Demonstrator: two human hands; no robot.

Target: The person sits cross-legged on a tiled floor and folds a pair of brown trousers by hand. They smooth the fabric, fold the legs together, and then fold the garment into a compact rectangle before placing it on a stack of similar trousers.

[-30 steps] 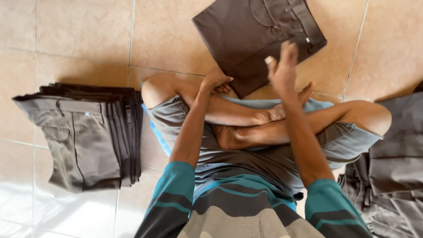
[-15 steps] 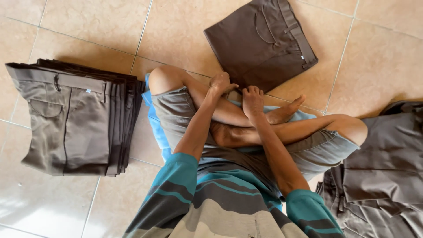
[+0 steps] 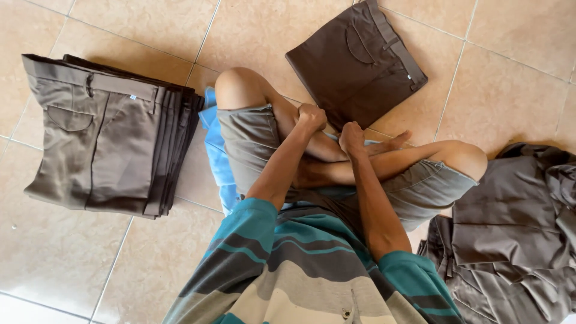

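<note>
While the person sat cross-legged on the tiled floor [image 3: 150,264], both hands rested on the folded legs and gripped no cloth. The left hand [image 3: 312,117] was curled into a loose fist against the left shin, just below the knee, fingers tucked under with nothing between them. The right hand [image 3: 351,139] lay closed in the same way on the crossed shins, beside a bare foot [image 3: 393,143]; whether its palm pressed anything I could not tell. The 2 hands sat near each other without touching. Just beyond them, close to the fingertips, 1 folded dark brown pair of trousers [image 3: 357,63] lay flat on the tiles, waistband turned toward the upper right, touched by neither hand. Well apart to the left, a neat stack [image 3: 108,135] of folded grey-brown trousers stood with its waistbands uppermost. On the right, beside the knee, a loose heap [image 3: 516,234] of unfolded grey trousers lay crumpled. Under the legs showed the edge of a blue cloth [image 3: 216,156]
</note>
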